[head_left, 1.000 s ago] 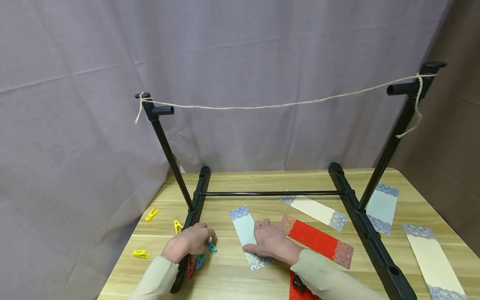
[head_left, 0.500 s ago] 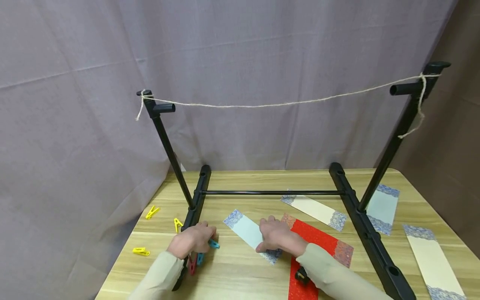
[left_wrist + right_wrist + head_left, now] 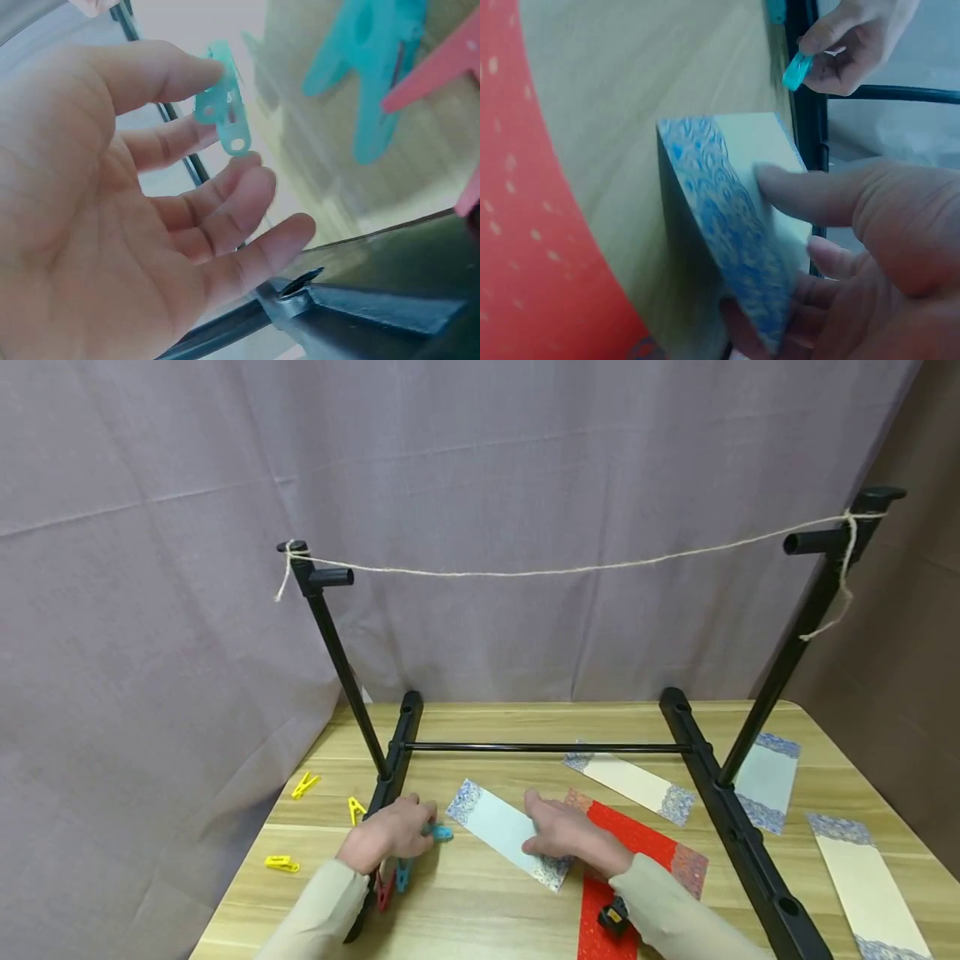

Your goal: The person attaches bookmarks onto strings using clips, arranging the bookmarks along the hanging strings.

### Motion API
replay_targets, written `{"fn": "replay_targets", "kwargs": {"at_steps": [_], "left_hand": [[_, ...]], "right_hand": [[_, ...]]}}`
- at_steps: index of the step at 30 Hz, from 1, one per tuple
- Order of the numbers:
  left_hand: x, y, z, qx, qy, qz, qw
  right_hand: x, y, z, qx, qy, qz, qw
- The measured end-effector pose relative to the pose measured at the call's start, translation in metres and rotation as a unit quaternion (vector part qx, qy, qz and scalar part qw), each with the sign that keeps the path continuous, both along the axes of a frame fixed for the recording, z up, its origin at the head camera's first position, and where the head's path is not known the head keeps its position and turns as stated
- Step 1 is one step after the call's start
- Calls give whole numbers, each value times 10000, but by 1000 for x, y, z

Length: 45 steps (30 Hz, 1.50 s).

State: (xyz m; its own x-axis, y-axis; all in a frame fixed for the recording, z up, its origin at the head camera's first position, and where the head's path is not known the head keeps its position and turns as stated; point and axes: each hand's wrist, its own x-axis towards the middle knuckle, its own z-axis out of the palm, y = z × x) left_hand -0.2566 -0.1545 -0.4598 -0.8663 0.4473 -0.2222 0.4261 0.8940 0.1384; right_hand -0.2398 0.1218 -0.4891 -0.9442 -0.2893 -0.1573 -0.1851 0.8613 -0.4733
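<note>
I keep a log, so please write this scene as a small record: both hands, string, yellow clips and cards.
left hand: pinches a blue-green clip
right hand: holds a pale blue card between thumb and fingers
string: tied across the black stand
yellow clips: three, on the table
red cards: two
cream cards: two
second pale blue card: partly hidden by the stand

Glare whitened the left wrist view toward twelve o'clock above my left fingers (image 3: 262, 251); the right looked dimmer, bluish, soft.
</note>
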Motion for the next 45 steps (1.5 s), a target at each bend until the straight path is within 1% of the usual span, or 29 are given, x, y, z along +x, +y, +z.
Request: {"fn": "replay_targets", "kwargs": {"at_steps": [6,8,11,14,16,17,22,25,29,33,35,38,40,42,45], "left_hand": [[-7,2,7,266,566,-260,9977],[-8,4,10,440,637,-264,9966],[-11,9,17,758,813,-354,9932],[-12,16,25,1052,1025,-439,9882],[-12,20,31,1246,1166,-472,9842],[-13,23,34,1322,1204,-466,9828],[-13,34,46,1776,1143,-379,9767],[-15,40,51,2065,1235,-426,9697],[-19,51,59,2448,1502,-475,9567],[-21,64,72,2898,1698,-451,9408],[-22,71,80,3144,1862,-479,9296],[-24,79,90,3539,2218,-548,9070],[-24,84,97,3801,2420,-591,8907],[-24,89,104,4027,2517,-628,8778],[-23,96,118,4283,2489,-717,8657]], "right_hand": [[2,9,-2,-822,34,-133,9965],[2,12,-2,-1092,20,-109,9940],[2,20,2,-1450,99,79,9894],[1,29,5,-1656,300,277,9853],[0,35,8,-1765,410,322,9829],[-1,39,9,-1790,480,316,9822],[-3,57,17,-2154,624,277,9741],[-3,68,25,-2368,610,172,9695],[-2,83,36,-2683,535,-27,9618],[-2,97,46,-3078,605,-42,9495],[-1,103,51,-3208,665,-121,9447],[-1,112,57,-3345,732,-305,9391],[0,117,62,-3307,788,-506,9391],[1,121,67,-3320,864,-615,9373],[3,127,73,-3345,1027,-743,9338]]}}
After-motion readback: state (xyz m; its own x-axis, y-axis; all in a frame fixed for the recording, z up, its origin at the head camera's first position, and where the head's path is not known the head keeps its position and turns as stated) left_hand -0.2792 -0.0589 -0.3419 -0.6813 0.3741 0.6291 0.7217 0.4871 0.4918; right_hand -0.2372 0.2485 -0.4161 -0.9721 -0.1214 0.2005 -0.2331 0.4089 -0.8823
